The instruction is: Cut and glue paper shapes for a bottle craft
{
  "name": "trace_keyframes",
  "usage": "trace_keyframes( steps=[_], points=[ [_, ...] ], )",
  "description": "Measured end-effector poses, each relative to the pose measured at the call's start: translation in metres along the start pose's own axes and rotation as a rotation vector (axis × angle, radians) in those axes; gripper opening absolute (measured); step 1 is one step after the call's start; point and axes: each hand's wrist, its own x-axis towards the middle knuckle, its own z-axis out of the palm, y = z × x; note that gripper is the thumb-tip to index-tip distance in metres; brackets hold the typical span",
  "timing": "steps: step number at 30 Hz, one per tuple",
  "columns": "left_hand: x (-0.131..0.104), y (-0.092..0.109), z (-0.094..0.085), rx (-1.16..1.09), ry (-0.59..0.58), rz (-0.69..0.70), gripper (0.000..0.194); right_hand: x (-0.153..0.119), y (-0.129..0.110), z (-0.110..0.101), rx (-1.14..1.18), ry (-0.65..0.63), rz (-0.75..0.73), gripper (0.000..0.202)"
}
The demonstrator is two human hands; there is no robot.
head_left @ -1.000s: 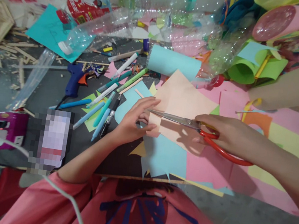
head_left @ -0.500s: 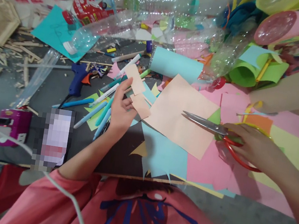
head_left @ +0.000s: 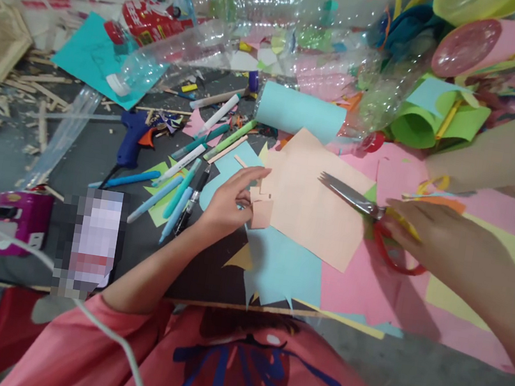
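My left hand (head_left: 230, 200) is closed on small cut peach paper pieces (head_left: 261, 214), pinched between thumb and fingers. These pieces lie against the left edge of a larger peach paper sheet (head_left: 320, 209), and similar colours make their outlines hard to separate. In my right hand (head_left: 431, 228) is a pair of scissors (head_left: 351, 196) with a red handle loop. Its blades point left over the large sheet, almost together with a slight gap at the tips. Light blue paper (head_left: 282, 268) lies under the peach sheet's near edge.
Left of my left hand lie several markers (head_left: 177, 197), a blue glue gun (head_left: 132, 139) and a phone (head_left: 96, 236). Behind the sheet rests a bottle wrapped in light blue paper (head_left: 301, 110), among clear plastic bottles. Pink paper (head_left: 344, 290) spreads to the right.
My left hand has moved right with the small paper pieces, bringing them to the large sheet's left edge. The scissors have shifted slightly, and their blade tips have parted a little.
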Motion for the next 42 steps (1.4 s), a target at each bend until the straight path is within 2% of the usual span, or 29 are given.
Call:
trace_keyframes(
  steps=[1,3,5,6,9,12,14,18,23,26,29,31,35,38,42],
  points=[
    [0.0,-0.001,0.0,-0.005,0.0,-0.002,0.062,0.004,-0.012,-0.007,0.077,-0.02,0.005,0.031],
    [0.0,-0.002,0.001,-0.034,0.005,-0.013,0.061,0.016,-0.04,-0.015,0.409,-0.078,0.008,0.029],
    [0.0,-0.003,0.002,-0.058,0.025,-0.039,0.06,0.03,-0.073,-0.012,0.828,-0.239,-0.021,0.033],
    [0.0,-0.004,0.002,-0.065,0.041,-0.053,0.059,0.038,-0.089,-0.007,1.006,-0.273,-0.022,0.039],
    [0.001,-0.002,0.002,-0.072,0.075,-0.081,0.057,0.062,-0.128,0.015,1.321,-0.214,-0.013,0.053],
    [0.003,-0.001,0.001,-0.069,0.097,-0.091,0.054,0.08,-0.147,0.033,1.505,-0.08,0.014,0.04],
    [0.003,0.0,0.0,-0.056,0.101,-0.103,0.05,0.085,-0.151,0.037,1.581,-0.046,0.01,0.036],
    [0.003,0.0,-0.003,-0.031,0.118,-0.116,0.043,0.086,-0.149,0.037,1.709,-0.067,-0.007,0.04],
    [0.006,0.0,-0.013,0.067,0.321,-0.093,0.028,0.086,-0.144,0.036,1.843,0.048,0.057,0.032],
    [0.008,0.002,-0.02,0.193,0.381,-0.008,0.024,0.088,-0.141,0.035,1.863,0.103,0.088,0.03],
    [0.006,0.008,-0.018,0.31,0.403,0.068,0.018,0.088,-0.14,0.034,1.887,0.117,0.097,0.036],
    [0.002,0.015,-0.013,0.213,0.337,-0.01,0.018,0.088,-0.14,0.033,1.912,0.103,0.098,0.043],
    [-0.002,0.028,0.002,-0.124,0.105,-0.33,0.032,0.086,-0.141,0.032,1.998,0.024,0.107,0.053],
    [0.0,0.034,0.008,-0.259,0.044,-0.483,0.034,0.085,-0.142,0.032,2.047,-0.006,0.102,0.053],
    [0.005,0.035,0.006,-0.3,0.028,-0.532,0.034,0.085,-0.142,0.032,2.065,-0.013,0.092,0.049]
  ],
)
